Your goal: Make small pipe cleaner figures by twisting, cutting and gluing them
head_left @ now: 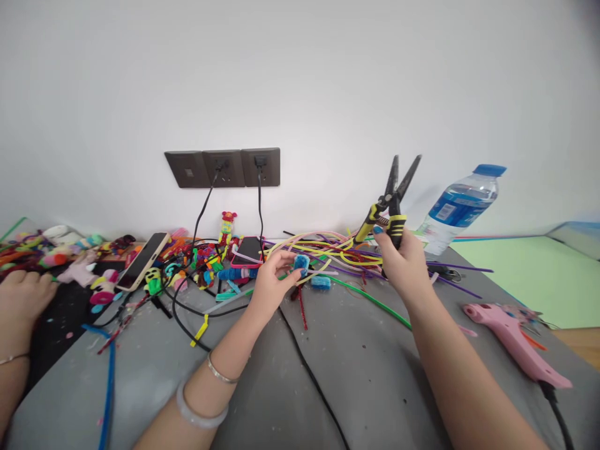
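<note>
In the head view, your left hand (276, 278) pinches a blue fuzzy block (301, 264) between thumb and fingers, its long axis roughly upright. Your right hand (403, 256) wraps the pruning shears (388, 201), well apart to the block's right, parted blades pointing up. A second fuzzy block (321, 282) lies on the table (365, 387), nearer your left hand (the water bottle (459, 209) has a blue label (447, 211), unreadable here).

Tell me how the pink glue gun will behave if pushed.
The pink glue gun will probably slide or swivel rather than roll, as it lies on its side. Its black cord, joined at the handle end, will likely drag or tug. The smooth, solid-looking body should stay stiff.
</note>
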Demonstrator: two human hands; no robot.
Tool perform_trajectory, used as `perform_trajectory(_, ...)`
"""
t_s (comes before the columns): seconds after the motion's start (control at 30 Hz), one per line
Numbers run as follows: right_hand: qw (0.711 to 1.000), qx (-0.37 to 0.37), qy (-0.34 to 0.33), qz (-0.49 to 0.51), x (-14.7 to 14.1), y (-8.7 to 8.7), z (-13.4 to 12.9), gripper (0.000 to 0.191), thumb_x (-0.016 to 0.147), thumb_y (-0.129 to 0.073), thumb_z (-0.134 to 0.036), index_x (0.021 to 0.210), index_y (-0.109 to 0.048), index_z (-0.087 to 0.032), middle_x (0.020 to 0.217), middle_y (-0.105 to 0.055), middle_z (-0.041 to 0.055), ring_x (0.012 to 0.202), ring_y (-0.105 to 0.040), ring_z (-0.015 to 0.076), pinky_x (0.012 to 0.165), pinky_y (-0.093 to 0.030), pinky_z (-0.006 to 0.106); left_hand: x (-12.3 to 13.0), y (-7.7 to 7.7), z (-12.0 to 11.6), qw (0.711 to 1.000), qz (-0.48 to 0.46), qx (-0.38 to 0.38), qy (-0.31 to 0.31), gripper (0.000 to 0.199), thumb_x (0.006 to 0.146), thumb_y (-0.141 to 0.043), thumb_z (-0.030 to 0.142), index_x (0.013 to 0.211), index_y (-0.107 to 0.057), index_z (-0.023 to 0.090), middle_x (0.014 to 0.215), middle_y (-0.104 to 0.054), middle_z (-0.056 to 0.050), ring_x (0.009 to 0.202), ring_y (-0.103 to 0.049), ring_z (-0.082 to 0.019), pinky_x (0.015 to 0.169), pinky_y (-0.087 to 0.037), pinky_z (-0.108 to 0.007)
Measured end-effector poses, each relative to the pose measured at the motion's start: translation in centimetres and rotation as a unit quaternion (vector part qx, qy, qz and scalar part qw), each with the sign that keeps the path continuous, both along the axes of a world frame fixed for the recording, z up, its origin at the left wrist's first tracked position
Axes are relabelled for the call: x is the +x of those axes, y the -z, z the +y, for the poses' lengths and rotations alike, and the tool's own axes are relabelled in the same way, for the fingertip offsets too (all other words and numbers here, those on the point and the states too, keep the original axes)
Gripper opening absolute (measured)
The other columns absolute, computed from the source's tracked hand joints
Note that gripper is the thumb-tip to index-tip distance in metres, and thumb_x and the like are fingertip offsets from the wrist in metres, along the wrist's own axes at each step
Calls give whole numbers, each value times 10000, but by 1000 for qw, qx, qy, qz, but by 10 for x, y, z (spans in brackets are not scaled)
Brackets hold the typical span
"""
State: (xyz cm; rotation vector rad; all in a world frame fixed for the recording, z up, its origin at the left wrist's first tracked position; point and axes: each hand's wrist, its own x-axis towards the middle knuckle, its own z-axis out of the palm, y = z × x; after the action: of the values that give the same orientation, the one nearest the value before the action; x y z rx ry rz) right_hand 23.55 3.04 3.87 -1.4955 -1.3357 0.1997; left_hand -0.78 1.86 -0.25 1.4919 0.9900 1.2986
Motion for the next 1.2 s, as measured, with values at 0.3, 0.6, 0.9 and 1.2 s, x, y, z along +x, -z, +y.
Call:
perform_trajectory(0.3,970,-178,-110,-124,-2,4,-3,185,797,-468,-373,749,-542,-210,721,-645,51,683,-586,229,625,-431,317,1,4,0,997,-43,-58,30,378,747,-702,257,1105,-611,180,1058,-744,-116,986,-721,-256,823,-608,-384)
perform_trajectory(0.6,949,-239,-206,-21,-5,9,-4,414,826,-551,-419,1177,-638,-218,1054,-722,73,972,-663,282,822,-533,374,1,6,1,999,-32,-11,19,267,743,-696,250,996,-636,188,998,-751,-91,954,-726,-244,714,-625,-322)
perform_trajectory(0.9,974,-97,-181,-97,-25,13,-5,377,786,-542,-331,1129,-571,-179,1095,-695,112,1001,-648,296,859,-500,410,-6,-4,0,997,9,34,-63,205,756,-700,227,946,-639,181,966,-757,-71,896,-735,-210,826,-602,-339)
perform_trajectory(1.2,931,-54,-206,-295,-9,-2,-14,403,762,-607,-318,1142,-567,-191,967,-705,112,851,-654,293,692,-487,346,-13,-2,4,988,39,58,-136,143,775,-667,200,897,-592,197,934,-743,-48,912,-720,-195,821,-581,-313)
